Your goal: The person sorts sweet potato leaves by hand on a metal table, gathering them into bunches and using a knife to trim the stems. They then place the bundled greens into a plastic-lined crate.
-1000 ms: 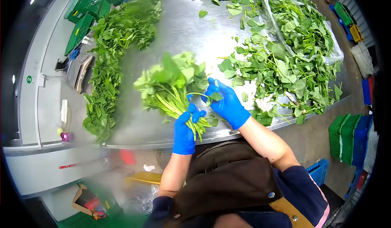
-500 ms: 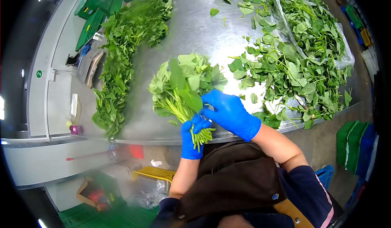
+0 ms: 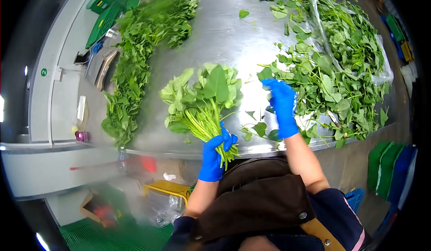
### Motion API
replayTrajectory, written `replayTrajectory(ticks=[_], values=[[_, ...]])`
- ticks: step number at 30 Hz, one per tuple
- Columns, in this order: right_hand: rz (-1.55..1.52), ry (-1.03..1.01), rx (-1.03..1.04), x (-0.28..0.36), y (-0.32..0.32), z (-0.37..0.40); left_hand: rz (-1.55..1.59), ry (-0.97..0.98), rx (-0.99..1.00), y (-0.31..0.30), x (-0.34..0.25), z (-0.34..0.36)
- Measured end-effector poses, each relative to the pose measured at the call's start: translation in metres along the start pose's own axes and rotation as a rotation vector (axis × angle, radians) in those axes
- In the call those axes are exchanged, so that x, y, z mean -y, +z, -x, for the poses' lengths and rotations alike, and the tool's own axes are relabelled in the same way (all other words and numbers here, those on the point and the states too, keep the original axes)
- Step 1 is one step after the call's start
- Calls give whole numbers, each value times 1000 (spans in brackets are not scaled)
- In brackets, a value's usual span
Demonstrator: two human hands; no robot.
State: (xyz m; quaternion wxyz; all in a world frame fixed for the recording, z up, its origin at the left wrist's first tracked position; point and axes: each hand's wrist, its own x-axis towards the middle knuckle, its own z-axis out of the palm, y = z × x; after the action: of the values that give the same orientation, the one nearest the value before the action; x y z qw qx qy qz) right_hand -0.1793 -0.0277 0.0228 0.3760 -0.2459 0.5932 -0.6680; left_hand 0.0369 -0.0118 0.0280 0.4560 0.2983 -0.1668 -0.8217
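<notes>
Both hands wear blue gloves. My left hand [image 3: 217,150] is wrapped round the stems of a leafy green bunch [image 3: 202,103], whose leaves point away from me over the metal table [image 3: 220,31]. To the right, my right hand [image 3: 283,105] reaches over the table beside the loose greens [image 3: 323,80]. Its fingers are bent at the edge of the leaves, and whether they grip a stem I cannot make out. A few loose sprigs [image 3: 260,129] lie between my two hands.
A long row of greens [image 3: 132,76] runs along the table's left side. Clear plastic [image 3: 384,65] lies among the right pile. Green crates [image 3: 102,26] stand at the back left, a yellow stool [image 3: 168,188] below the table, and more crates [image 3: 388,170] at the right.
My right hand has moved away from the bunch, right and forward to the loose greens. My left hand still holds the bunch. Loose sprigs now show between the hands.
</notes>
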Motion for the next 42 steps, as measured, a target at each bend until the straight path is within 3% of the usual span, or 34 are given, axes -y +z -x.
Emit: replayTrajectory(ticks=[1,2,4,6,8,11,12,16,17,18,20,22,24,26,27,30,34,35,36,38,39,42], values=[[73,127,-65,12,-17,-11,-130,-20,-129,4,-7,1],[96,-62,46,-12,-44,-34,-228,2,-178,5,-15,-2],[721,-314,95,8,-63,-44,-419,30,-296,4,-26,-1],[1019,-299,153,13,-76,-47,-472,57,-346,-11,-32,-8],[998,-408,166,1,-78,-43,-553,78,-398,-17,-36,-12],[904,-306,251,-13,-59,-27,-625,78,-394,-27,-44,-16],[741,-204,317,-18,-48,-21,-658,70,-395,-28,-48,-17],[824,-266,662,-6,5,11,-707,98,-355,-46,-57,-23],[791,-310,722,-2,20,19,-718,91,-361,-51,-60,-25],[806,-527,770,-10,30,24,-729,82,-365,-56,-62,-27],[849,-533,1012,-14,47,33,-809,91,-341,-65,-69,-29],[603,-594,1131,-15,78,41,-938,146,-273,-84,-75,-31],[560,-632,1253,-20,105,47,-1116,251,-155,-104,-83,-37],[694,-937,1301,-13,134,47,-835,38,-52,-107,-103,-33],[728,-961,1364,-18,146,47,-692,-59,2,-107,-113,-32],[899,-1152,1424,-19,181,39,-640,-32,262,-118,-135,-30],[1042,-977,1613,3,226,37,-788,-302,144,-99,-180,-15],[1072,-1002,1616,-2,235,41,-632,-448,54,-108,-184,-15],[1021,-1068,1539,-18,239,45,-709,-457,64,-112,-190,-12],[1237,-1119,1566,-33,254,52,-731,-597,81,-126,-202,-12],[1168,-1199,1511,-30,261,57,-651,-659,37,-125,-209,-9],[1209,-1221,1572,-29,284,62,-627,-709,85,-135,-226,-9]])
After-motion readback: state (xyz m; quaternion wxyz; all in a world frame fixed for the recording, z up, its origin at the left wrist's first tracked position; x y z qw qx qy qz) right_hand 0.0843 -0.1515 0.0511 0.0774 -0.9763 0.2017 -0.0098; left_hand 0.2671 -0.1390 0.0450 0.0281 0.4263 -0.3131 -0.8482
